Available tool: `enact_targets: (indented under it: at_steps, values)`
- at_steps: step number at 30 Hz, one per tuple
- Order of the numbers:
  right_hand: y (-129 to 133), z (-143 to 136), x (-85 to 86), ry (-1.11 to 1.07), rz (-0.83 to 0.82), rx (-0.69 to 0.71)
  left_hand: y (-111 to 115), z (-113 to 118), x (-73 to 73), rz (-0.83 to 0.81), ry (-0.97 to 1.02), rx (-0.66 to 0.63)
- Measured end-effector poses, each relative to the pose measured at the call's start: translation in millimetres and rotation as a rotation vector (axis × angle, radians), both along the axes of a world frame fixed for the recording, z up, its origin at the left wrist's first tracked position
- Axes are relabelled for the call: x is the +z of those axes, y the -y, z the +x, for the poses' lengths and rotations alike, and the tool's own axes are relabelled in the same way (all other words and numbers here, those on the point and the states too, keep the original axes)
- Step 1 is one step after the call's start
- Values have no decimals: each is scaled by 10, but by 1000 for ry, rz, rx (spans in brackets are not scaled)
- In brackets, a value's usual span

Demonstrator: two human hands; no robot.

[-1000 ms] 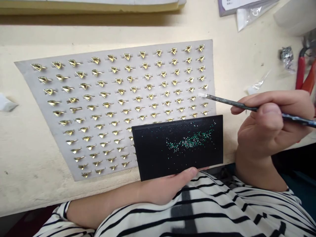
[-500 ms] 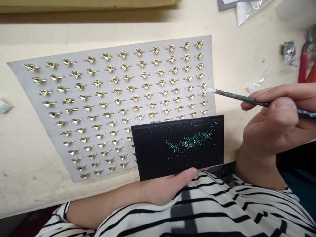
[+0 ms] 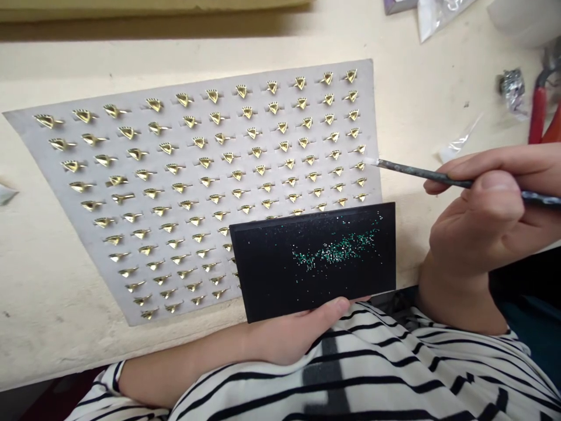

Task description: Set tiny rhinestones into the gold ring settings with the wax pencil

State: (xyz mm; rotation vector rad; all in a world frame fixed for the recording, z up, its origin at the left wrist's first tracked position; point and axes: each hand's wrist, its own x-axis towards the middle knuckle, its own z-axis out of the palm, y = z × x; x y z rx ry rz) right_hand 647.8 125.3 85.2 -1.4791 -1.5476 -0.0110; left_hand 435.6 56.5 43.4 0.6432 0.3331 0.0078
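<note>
My left hand (image 3: 302, 333) grips the lower edge of a black tray (image 3: 272, 275), thumb on top, the other fingers hidden beneath. Tiny green and clear stones (image 3: 335, 250) lie scattered over the tray. Between the fingers of my right hand (image 3: 491, 204) is a thin dark stick (image 3: 421, 172) with a pale tip, pointing left. That tip is at the right side of a grey board (image 3: 258, 263), close to one of the gold rings. Rows of gold rings (image 3: 260, 170) with triangular tops stand in the board; the tray covers its lower right part.
Red-handled pliers (image 3: 538, 114) lie at the right, beside a small bag of shiny bits (image 3: 512, 93). Clear plastic bags (image 3: 460, 139) rest on the cream table (image 3: 193, 58). A yellowish slab (image 3: 153, 9) runs along the far left edge.
The view has shifted slightly, so the board appears a little larger and further left. Both hands keep their holds; the stick's tip stays near the same ring column.
</note>
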Motion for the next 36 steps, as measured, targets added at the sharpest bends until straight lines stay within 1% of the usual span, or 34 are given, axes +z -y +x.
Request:
enact_targets:
  at_steps: [5,8,14,20,23,27,32,36]
  values:
    - [13,-36,16,66,-26,-60,22,11,-23,-6,24,11]
    - [23,-42,21,83,-11,-69,31,9,-31,-34,38,11]
    - [21,-30,24,116,-50,-38,29,21,-44,-87,61,23]
    - [8,-45,12,124,-19,-47,16,12,-13,-85,66,20]
    - [-9,-52,-2,117,-13,-42,14,10,-8,-98,42,0]
    - [-22,-68,-16,63,-42,-29,3,13,1,-114,56,13]
    - [-25,-94,-37,33,-41,-26,-23,16,29,-79,9,-25]
    - [-29,-104,-50,26,-22,-33,-7,17,17,-79,36,13]
